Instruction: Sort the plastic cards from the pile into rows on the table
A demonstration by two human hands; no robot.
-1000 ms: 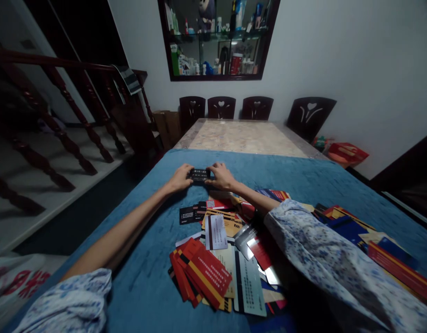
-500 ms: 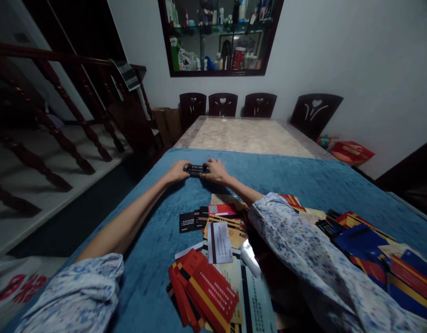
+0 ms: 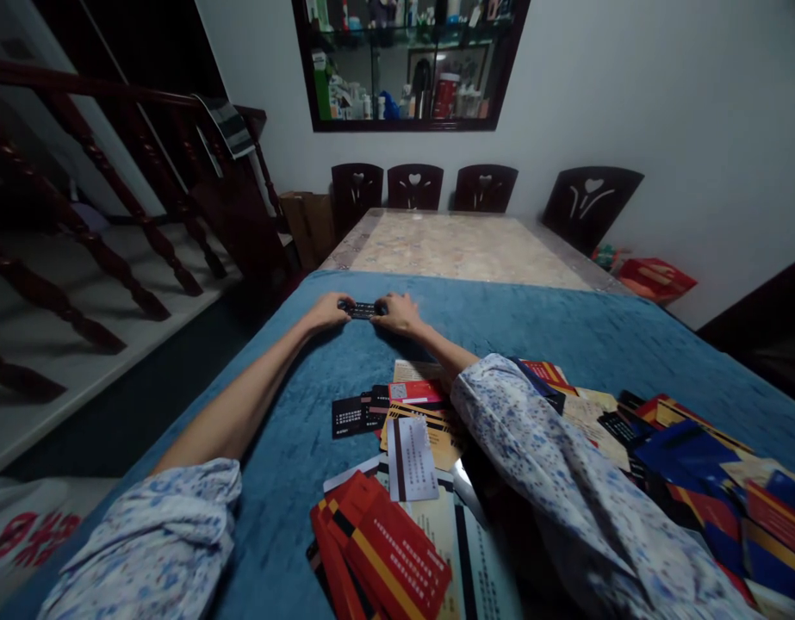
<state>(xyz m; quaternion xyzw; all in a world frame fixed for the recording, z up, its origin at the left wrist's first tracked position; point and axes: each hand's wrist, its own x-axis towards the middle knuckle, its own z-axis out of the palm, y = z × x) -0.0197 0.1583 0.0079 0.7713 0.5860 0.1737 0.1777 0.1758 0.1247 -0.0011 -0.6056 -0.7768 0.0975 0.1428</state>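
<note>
Both my arms reach far forward over a blue cloth [image 3: 287, 448]. My left hand [image 3: 326, 310] and my right hand [image 3: 400, 314] pinch the two ends of a small black card [image 3: 364, 309] low over the cloth, near its far edge. Fingers of both hands are curled on the card. Nearer me lies a heap of plastic cards [image 3: 410, 448]: red ones [image 3: 384, 551], black ones [image 3: 351, 415], a white one with a dark stripe [image 3: 410, 448], and several blue and red cards [image 3: 694, 456] on the right. My right sleeve covers part of the heap.
Beyond the cloth is a bare marble tabletop [image 3: 455, 250] with several dark chairs [image 3: 413, 185] along the wall. A glass-shelved wall niche [image 3: 406, 60] holds bottles. A wooden stair railing [image 3: 113, 181] runs on the left. A red bag [image 3: 655, 280] lies on the floor at right.
Both hands have slid the black card a little farther away across the cloth. The camera has tipped, so the card heap sits lower in view.
</note>
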